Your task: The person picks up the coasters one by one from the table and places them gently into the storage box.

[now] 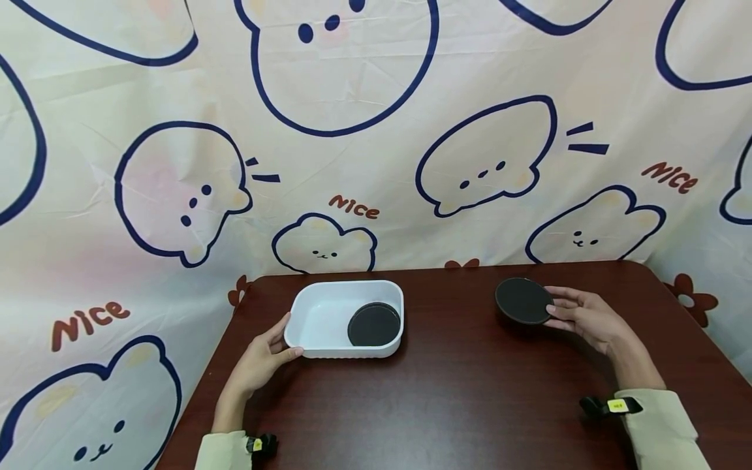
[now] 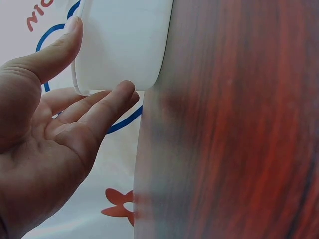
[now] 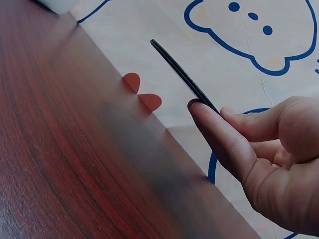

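Observation:
In the head view a white rectangular plastic tub (image 1: 329,320) with rounded corners sits on the left part of the table. Inside it, toward the right end, lies a black round coaster (image 1: 374,325). My left hand (image 1: 264,358) holds the tub's near left corner, thumb along the near side and fingers at the left end, also seen in the left wrist view. On the right, a second black coaster (image 1: 524,301) is pinched at its right edge by my right hand (image 1: 590,318). That coaster is held tilted above the table, its thin edge showing in the right wrist view.
The dark reddish-brown wooden table (image 1: 435,398) ends at a back edge just behind the tub. A pale curtain (image 1: 399,170) with bear drawings hangs behind and at both sides. Each wrist carries a black strap with a small yellow label.

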`<state>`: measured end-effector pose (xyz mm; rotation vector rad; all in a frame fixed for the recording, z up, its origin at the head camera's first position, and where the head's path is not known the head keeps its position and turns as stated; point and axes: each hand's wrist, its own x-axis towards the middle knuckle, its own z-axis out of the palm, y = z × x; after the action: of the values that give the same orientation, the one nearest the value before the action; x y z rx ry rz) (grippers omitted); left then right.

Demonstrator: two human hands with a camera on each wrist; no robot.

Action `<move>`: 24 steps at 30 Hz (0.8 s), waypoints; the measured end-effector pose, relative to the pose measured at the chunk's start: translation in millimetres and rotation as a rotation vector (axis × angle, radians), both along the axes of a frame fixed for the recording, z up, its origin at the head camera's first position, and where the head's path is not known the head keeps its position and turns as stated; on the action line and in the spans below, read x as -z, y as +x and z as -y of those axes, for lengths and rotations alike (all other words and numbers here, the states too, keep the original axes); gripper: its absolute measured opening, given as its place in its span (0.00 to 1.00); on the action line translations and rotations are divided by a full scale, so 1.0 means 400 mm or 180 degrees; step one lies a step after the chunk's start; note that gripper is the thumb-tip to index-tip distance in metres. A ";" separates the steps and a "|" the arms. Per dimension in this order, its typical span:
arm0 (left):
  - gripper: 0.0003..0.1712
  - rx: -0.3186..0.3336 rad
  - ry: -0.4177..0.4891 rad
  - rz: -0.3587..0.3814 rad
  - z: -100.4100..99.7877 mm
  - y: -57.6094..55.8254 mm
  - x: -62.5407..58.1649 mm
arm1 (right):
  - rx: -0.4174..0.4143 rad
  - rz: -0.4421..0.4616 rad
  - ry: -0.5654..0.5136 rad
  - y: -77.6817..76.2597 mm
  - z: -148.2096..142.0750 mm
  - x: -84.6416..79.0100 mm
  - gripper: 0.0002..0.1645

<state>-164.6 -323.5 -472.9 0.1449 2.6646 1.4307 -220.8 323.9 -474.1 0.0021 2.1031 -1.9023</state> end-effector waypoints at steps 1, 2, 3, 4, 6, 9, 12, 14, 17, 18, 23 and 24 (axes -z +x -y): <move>0.53 -0.0002 0.0004 -0.0004 0.000 0.001 0.000 | -0.0004 0.0002 -0.0012 0.000 0.002 0.000 0.48; 0.53 -0.0006 0.0002 -0.0004 0.001 0.002 0.000 | -0.0014 -0.0002 -0.0015 0.000 0.005 -0.001 0.48; 0.53 -0.0013 0.0004 -0.0001 0.001 0.003 0.000 | -0.0021 -0.0002 -0.0024 0.000 0.008 -0.002 0.47; 0.53 -0.0020 0.0006 0.0002 0.001 0.005 0.000 | -0.0027 -0.0007 -0.0029 0.001 0.011 -0.002 0.47; 0.53 -0.0034 0.0012 0.0019 0.002 0.007 0.001 | -0.0031 -0.0014 -0.0035 0.000 0.018 -0.004 0.47; 0.53 -0.0039 0.0017 0.0030 0.002 0.009 0.003 | -0.0033 -0.0033 -0.0029 0.001 0.030 -0.006 0.47; 0.53 -0.0025 0.0030 0.0029 0.001 0.009 0.006 | -0.0032 -0.0040 -0.0049 0.002 0.041 -0.007 0.48; 0.53 -0.0019 0.0040 0.0017 0.001 0.008 0.006 | -0.0037 -0.0045 -0.0071 0.002 0.048 -0.007 0.47; 0.53 -0.0014 0.0046 0.0002 0.001 0.007 0.006 | -0.0051 -0.0046 -0.0107 0.000 0.060 -0.007 0.46; 0.53 -0.0010 0.0044 -0.0005 0.001 0.006 0.005 | -0.0049 -0.0043 -0.0124 -0.002 0.065 -0.008 0.46; 0.53 -0.0016 0.0016 -0.0024 0.000 0.003 0.003 | -0.0067 -0.0020 -0.0224 -0.012 0.094 -0.012 0.48; 0.53 -0.0012 0.0016 -0.0018 0.000 0.003 0.003 | -0.0071 -0.0011 -0.0243 -0.014 0.100 -0.013 0.48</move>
<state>-163.5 -323.5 -474.2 0.1447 2.6672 1.4404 -226.2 283.8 -468.9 -0.0409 2.0228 -1.9697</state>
